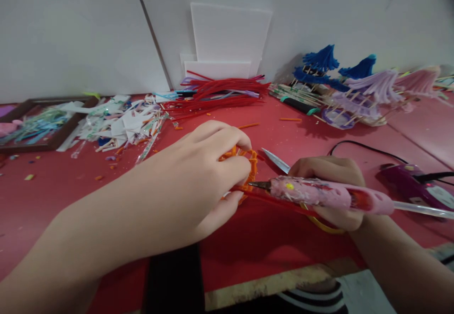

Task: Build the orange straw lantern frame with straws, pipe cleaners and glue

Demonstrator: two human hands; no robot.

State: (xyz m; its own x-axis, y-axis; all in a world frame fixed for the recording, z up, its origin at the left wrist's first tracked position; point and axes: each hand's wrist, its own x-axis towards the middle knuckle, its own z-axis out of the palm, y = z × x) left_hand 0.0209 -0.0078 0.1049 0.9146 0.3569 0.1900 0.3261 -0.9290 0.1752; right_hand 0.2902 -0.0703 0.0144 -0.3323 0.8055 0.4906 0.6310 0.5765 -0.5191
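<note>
My left hand (204, 172) is closed around a small orange pipe-cleaner piece (253, 165), which its fingers partly cover. Between thumb and fingertips runs a red pipe cleaner (260, 194), stretching right beneath the glue gun. My right hand (329, 174) grips a pink hot glue gun (319, 193), smeared with dried glue; its dark metal tip is at the left fingertips. A clear glue stick (422, 208) sticks out of its rear end. Scissors (275, 161) with a yellow handle lie under or in my right hand; I cannot tell which.
Red pipe cleaners (220, 91) are piled at the back, near white boards (230, 32). Scraps (124, 122) and a brown frame (53, 136) lie left. Blue and pink pipe-cleaner models (372, 87) stand back right. A purple corded box (413, 184) sits at right on the red table (227, 252).
</note>
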